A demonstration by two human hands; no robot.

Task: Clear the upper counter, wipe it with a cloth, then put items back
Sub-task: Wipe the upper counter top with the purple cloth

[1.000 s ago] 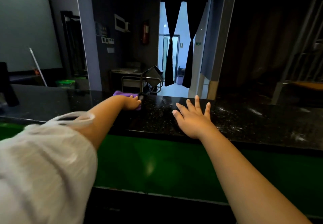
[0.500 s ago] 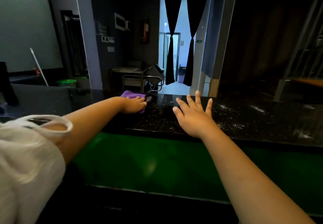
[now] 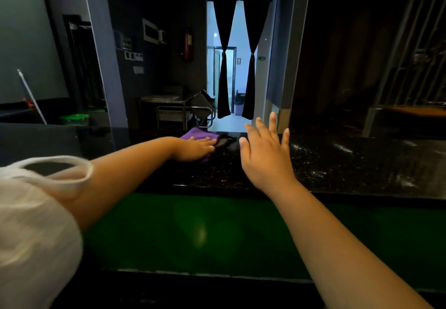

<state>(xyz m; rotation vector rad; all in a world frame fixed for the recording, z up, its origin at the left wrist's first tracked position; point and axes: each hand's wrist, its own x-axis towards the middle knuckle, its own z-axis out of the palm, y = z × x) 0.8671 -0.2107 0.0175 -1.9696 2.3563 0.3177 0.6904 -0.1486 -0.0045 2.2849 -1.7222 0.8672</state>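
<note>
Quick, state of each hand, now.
Left hand: open, fingers flat, pressing the purple cloth onto the counter.
Right hand: open, fingers spread, holding nothing.

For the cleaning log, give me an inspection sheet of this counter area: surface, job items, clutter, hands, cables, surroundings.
Surface: black speckled counter, pale smears at right.
Job's things: purple cloth lies flat on the counter.
Clutter: dark shape beside the cloth, unclear what.
Hands: left hand presses the cloth; right hand open, fingers spread.
Cables: nothing seen.
Surroundings: metal trolley, green bucket, curtained doorway.
</note>
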